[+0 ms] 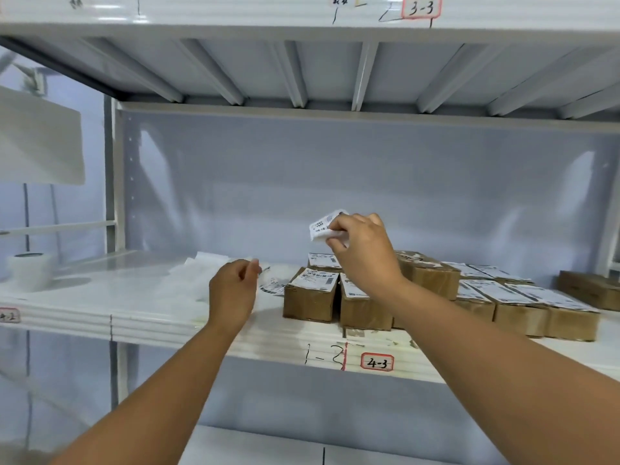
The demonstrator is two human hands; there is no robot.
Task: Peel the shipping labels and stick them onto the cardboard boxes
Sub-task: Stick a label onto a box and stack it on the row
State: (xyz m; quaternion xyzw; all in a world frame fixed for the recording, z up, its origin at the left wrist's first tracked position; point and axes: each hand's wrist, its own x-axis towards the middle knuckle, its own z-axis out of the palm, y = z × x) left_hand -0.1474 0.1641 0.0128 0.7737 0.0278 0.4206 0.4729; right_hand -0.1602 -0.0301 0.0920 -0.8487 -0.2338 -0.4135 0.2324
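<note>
Head view. A white metal shelf (151, 307) carries a cluster of cardboard boxes (436, 297), which serves here as the landmark. The right hand (362, 250) is raised above the near-left part of the cluster, its fingers pinched together on a shipping label (323, 224); the label is held in the air, clear of the boxes, with its printed face and barcode turned toward the camera and a curl of white paper below the fingertips. The left hand (233, 290) hovers over the shelf just left of the cluster, fingers curled loosely with thumb and forefinger close together; whether they grip anything cannot be told. Between this hand and the nearest box (310, 298) lie loose printed labels (273, 286) flat on the shelf. Farther left of the cluster, behind the left hand, rest pale backing sheets (204, 263), and well to the left stands a white roll (30, 270). Most boxes in the cluster already bear a label on the top face. One further box (590, 288) sits apart, right of the cluster. A red-framed tag (376, 362) reading 4-3 marks the shelf edge below the cluster.
</note>
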